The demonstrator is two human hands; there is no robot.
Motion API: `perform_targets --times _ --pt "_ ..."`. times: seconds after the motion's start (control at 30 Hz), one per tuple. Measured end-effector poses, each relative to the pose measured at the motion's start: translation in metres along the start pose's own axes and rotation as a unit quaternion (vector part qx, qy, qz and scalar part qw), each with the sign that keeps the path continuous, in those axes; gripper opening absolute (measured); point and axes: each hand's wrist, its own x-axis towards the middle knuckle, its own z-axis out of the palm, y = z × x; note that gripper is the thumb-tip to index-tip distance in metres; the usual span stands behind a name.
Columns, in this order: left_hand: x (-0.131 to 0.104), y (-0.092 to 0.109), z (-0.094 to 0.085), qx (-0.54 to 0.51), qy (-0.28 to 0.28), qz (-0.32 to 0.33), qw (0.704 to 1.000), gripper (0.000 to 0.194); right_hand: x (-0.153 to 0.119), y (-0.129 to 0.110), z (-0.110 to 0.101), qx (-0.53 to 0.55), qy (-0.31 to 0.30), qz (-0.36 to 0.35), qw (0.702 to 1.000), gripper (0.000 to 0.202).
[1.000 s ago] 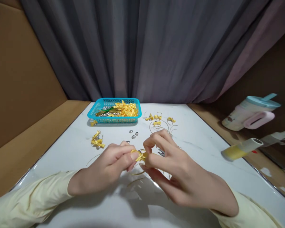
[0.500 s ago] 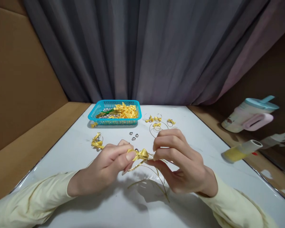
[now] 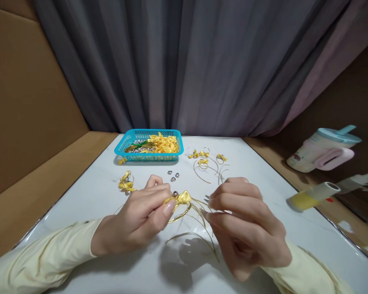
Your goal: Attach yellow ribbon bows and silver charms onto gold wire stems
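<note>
Right hand point(image 3: 247, 216) shifted rightward | yellow bow point(image 3: 184, 197) pinched in left hand point(image 3: 138, 216), apparently for steadiness | gold strands point(image 3: 184, 214) spread between hands; right-hand grip cannot be told | basket point(image 3: 149, 154) beyond left hand, seemingly kept reachable

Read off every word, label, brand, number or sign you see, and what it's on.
No text can be read.
Cup: a small printed motif; any lettering is too small or blurred to make out.
White patches on the right ledge: too blurred to tell if marked.
Blue basket and yellow bow: no writing visible.
</note>
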Motion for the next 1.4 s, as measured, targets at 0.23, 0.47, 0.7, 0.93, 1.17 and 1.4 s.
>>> perform_targets --times 0.23,0.47,0.7,0.93,1.17,1.4 --pt "0.001 0.001 -0.001 0.011 -0.008 0.002 1.0 0.027 0.018 -0.014 -0.002 -0.058 0.029 -0.075 0.995 0.019" --pt "0.002 0.0 -0.001 0.022 0.004 0.038 0.999 0.024 0.026 -0.02 -0.01 0.066 -0.053 -0.017 0.996 0.013" --pt "0.001 -0.001 0.0 0.017 -0.016 0.045 0.999 0.023 0.033 -0.022 -0.013 0.26 -0.105 0.062 0.958 0.008" --pt "0.005 0.002 -0.002 0.037 -0.017 0.048 0.998 0.024 0.032 -0.033 -0.016 0.049 -0.134 0.112 0.983 0.01" --pt "0.004 0.002 -0.001 0.001 -0.006 0.053 0.999 0.027 0.03 -0.027 -0.02 0.082 -0.148 0.066 0.983 0.027" --pt "0.006 0.004 -0.006 -0.02 -0.015 0.029 0.999 0.027 0.034 -0.023 -0.027 0.097 -0.167 0.032 0.981 0.022"
